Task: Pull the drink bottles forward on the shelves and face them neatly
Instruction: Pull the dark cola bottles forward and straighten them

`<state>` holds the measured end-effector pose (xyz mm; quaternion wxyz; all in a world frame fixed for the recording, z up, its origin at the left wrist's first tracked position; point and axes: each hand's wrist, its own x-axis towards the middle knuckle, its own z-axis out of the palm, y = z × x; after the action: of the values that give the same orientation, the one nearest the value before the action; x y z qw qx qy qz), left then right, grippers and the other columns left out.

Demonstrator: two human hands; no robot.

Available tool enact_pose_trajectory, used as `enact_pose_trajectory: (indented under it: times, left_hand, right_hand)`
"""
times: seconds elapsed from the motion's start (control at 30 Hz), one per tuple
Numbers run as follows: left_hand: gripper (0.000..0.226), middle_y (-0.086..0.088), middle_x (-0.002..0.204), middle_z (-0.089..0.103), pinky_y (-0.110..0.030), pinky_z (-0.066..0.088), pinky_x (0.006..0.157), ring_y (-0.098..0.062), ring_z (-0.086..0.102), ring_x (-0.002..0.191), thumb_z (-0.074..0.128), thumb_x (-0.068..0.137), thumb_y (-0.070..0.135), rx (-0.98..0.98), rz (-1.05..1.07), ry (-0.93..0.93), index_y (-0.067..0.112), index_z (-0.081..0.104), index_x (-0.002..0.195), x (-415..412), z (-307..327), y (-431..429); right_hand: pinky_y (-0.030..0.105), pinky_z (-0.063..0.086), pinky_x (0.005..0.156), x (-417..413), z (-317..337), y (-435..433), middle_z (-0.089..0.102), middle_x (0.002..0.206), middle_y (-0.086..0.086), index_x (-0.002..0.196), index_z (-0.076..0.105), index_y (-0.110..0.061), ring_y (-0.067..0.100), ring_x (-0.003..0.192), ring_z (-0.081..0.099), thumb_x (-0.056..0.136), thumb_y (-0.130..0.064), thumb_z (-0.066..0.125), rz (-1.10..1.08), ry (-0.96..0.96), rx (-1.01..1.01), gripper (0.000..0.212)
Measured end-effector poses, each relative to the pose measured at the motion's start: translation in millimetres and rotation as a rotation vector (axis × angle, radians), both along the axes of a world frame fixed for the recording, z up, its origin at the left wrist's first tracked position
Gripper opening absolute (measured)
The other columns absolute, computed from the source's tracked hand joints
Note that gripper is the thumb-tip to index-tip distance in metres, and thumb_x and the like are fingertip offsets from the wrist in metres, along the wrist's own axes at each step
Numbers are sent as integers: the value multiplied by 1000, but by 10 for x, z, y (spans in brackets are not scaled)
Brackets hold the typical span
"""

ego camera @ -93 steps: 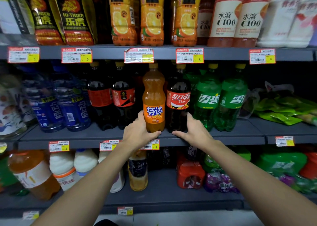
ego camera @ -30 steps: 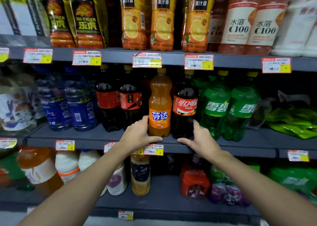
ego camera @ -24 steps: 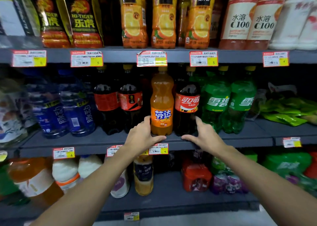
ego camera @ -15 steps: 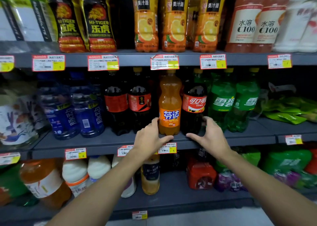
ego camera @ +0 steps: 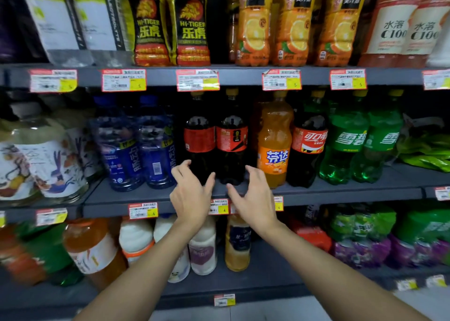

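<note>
Just left of the Fanta bottle (ego camera: 275, 147): left hand (ego camera: 192, 196) and right hand (ego camera: 253, 199) half-open, empty, before two cola bottles (ego camera: 199, 147); a low, hasty pull could topple them.

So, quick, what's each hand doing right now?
Left hand: open, fingers spread, holding nothing.
Right hand: open, holding nothing.

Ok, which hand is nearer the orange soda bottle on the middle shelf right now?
Right. The right hand is just left of the orange soda bottle, near its base, not touching. The left hand is farther left, in front of the left dark cola bottle.
</note>
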<state>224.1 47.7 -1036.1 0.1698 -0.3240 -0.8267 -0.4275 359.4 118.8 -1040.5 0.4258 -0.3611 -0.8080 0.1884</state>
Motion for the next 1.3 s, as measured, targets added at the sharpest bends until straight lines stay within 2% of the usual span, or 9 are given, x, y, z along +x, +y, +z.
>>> enact_pose_trajectory:
  times: [0.13, 0.27, 0.4, 0.6, 0.83, 0.9, 1.03, 1.1, 1.3]
  left_hand:
    - [80, -12, 137, 51, -42, 49, 77, -34, 65, 105, 60, 90, 59, -114, 20, -63, 8, 36, 147, -35, 14, 33]
    - [85, -12, 130, 57, -42, 50, 77, -33, 65, 105, 63, 85, 64, -174, 31, -104, 5, 39, 141, -94, 44, 79]
    - [75, -9, 117, 63, -41, 49, 74, -31, 65, 102, 64, 83, 65, -220, 22, -103, 8, 46, 128, -172, 45, 114]
    - [75, -9, 122, 62, -43, 49, 82, -31, 63, 108, 67, 83, 64, -197, -18, -123, 8, 48, 129, -227, 54, 86]
    - [85, -10, 131, 61, -42, 49, 87, -30, 60, 116, 69, 81, 63, -177, -50, -128, 7, 44, 140, -247, 58, -34]
    - [87, -8, 132, 60, -41, 49, 86, -29, 60, 117, 67, 81, 66, -196, -53, -107, 9, 43, 141, -274, 59, -80]
    - [82, -6, 127, 62, -42, 50, 83, -28, 62, 113, 67, 78, 70, -250, -77, -84, 13, 47, 133, -309, 120, -126]
    - [79, -5, 125, 62, -42, 50, 83, -28, 62, 112, 68, 77, 69, -262, -109, -86, 13, 47, 129, -301, 143, -125]
    - [83, -5, 123, 65, -42, 52, 88, -28, 61, 114, 75, 78, 59, -202, -182, -161, 12, 44, 140, -369, 120, -158]
  right_hand:
    - [42, 47, 95, -222, 43, -22, 44, 147, 3, 153, 30, -12, 28, 123, 55, 89, -57, 64, -148, -107, -130, 85]
    - [40, 49, 85, -355, 108, 21, 55, 135, 7, 148, 32, -10, 30, 115, 62, 82, -66, 67, -263, -219, -154, 94]
    - [36, 44, 72, -458, 149, 39, 61, 126, 6, 146, 31, -8, 28, 107, 66, 80, -69, 66, -313, -317, -127, 96]
    - [36, 43, 74, -470, 158, 12, 60, 125, 9, 140, 34, -9, 30, 107, 65, 89, -59, 64, -354, -323, -126, 78]
    - [34, 44, 74, -363, 147, -79, 59, 127, 8, 137, 36, -11, 28, 108, 65, 90, -56, 65, -334, -289, -132, 72]
    - [34, 45, 75, -326, 153, -57, 59, 127, 7, 136, 36, -11, 28, 108, 64, 87, -57, 67, -315, -292, -124, 74]
    - [40, 49, 93, -355, 255, 49, 52, 142, 8, 149, 26, -10, 30, 123, 57, 81, -48, 79, -188, -265, -222, 95]
    - [42, 49, 97, -369, 286, 66, 50, 143, 8, 149, 28, -11, 31, 126, 55, 82, -45, 79, -156, -278, -243, 90]
    - [37, 51, 89, -276, 227, -22, 51, 135, 8, 140, 34, -11, 29, 119, 58, 78, -46, 82, -168, -221, -209, 85]
